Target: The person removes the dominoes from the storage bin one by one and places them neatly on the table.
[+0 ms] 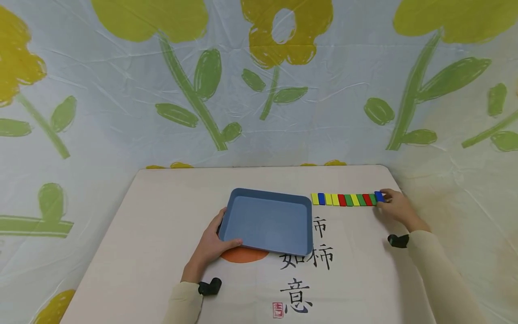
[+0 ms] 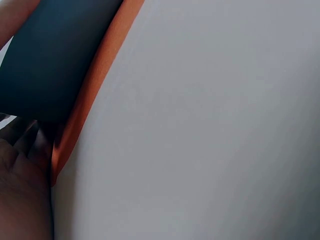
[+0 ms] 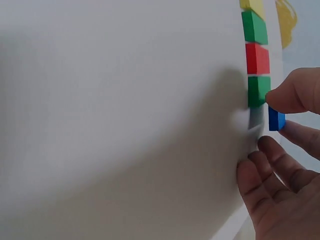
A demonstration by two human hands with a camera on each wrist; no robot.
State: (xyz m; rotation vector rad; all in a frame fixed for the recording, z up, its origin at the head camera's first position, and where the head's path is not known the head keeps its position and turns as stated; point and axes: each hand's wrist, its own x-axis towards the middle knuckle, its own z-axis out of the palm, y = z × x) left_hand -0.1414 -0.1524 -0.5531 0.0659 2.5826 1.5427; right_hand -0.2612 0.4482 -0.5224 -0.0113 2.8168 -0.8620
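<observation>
A blue-grey tray [image 1: 267, 222] lies tilted a little on the table, its inside bare. My left hand [image 1: 210, 245] grips it at the near left corner, thumb on the rim and fingers beneath; the left wrist view shows the tray's dark side [image 2: 55, 55] above those fingers. At the right end of a row of coloured blocks, my right hand [image 1: 398, 208] pinches a blue block [image 3: 276, 119] between thumb and forefinger. Its other fingers spread loosely. Beside the blue block, a green block [image 3: 258, 91] ends the row, with a red block [image 3: 256, 59] just before it.
The row runs left toward the tray, with yellow blocks [image 1: 328, 199] and another blue block [image 1: 321, 199] at that end. Black characters [image 1: 297, 294] and an orange shape [image 1: 244, 255] are on the pale table cover. A flowered cloth [image 1: 303, 135] hangs behind the table's back edge.
</observation>
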